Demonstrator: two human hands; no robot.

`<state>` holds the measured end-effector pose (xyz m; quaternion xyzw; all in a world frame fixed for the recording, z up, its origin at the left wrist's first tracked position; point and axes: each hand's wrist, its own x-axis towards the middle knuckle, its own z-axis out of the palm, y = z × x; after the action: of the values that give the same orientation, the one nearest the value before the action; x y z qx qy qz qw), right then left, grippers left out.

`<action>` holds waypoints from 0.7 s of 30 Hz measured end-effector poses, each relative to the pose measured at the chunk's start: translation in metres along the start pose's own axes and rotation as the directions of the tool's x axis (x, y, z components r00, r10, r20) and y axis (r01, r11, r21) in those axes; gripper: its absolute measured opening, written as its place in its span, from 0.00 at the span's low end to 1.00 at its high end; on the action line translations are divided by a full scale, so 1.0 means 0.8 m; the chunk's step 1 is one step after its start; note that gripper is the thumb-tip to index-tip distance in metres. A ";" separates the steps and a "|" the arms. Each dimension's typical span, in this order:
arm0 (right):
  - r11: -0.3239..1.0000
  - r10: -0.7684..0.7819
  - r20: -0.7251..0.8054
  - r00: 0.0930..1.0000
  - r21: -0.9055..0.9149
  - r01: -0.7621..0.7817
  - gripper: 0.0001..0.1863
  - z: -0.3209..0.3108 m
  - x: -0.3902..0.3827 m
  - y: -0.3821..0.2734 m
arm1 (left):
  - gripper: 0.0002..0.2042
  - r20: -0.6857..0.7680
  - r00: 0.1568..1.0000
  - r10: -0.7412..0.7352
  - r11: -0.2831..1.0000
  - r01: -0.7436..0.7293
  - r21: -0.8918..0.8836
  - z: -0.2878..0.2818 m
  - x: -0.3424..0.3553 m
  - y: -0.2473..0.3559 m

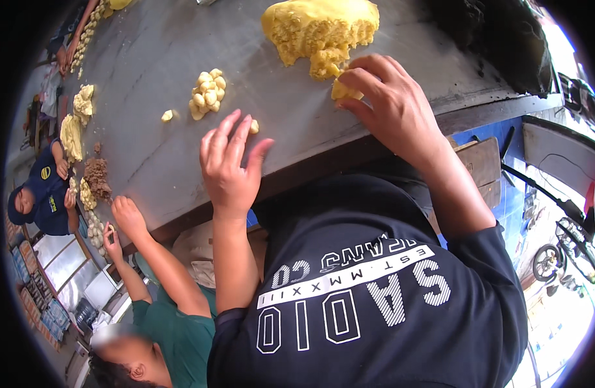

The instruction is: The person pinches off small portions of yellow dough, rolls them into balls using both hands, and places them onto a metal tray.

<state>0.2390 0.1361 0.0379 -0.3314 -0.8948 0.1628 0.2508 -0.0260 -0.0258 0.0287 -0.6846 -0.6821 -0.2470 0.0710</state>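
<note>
A big mound of yellow dough (320,29) lies on the far side of the grey table, its near face crumbly and torn. My right hand (391,107) is closed on a small yellow dough piece (345,90) at the mound's near edge, between thumb and fingers. My left hand (233,165) hovers over the table's near edge, its fingers apart and nothing held. A small dough ball (253,127) is just beside its index fingertip. Beyond this hand sits a heap of pale dough balls (207,94), with a single dough ball (167,116) to its left.
A co-worker in a green shirt (174,336) works at the table on my left; another in dark blue (48,187) is opposite. Yellow dough lumps (71,137), a brown crumbly lump (97,178) and pale balls (96,227) lie before them. A dark sheet (498,42) covers the right end.
</note>
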 end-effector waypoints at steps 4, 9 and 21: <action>0.999 -0.041 0.137 0.990 -0.027 0.045 0.12 0.004 0.006 0.003 | 0.12 0.002 0.973 -0.230 0.954 0.226 -0.196 0.016 0.001 -0.010; 0.971 -0.225 0.117 0.967 -0.054 0.232 0.09 0.011 0.017 0.016 | 0.13 0.052 0.992 -0.113 0.949 0.123 -0.289 0.007 -0.008 -0.022; 1.000 -0.018 0.054 0.998 0.005 0.018 0.11 0.009 -0.002 -0.004 | 0.16 -0.017 0.992 -0.123 0.982 0.125 0.143 0.003 -0.010 0.010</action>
<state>0.2344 0.1321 0.0329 -0.3181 -0.9039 0.1715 0.2288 -0.0174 -0.0324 0.0253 -0.6328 -0.7392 -0.2039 0.1075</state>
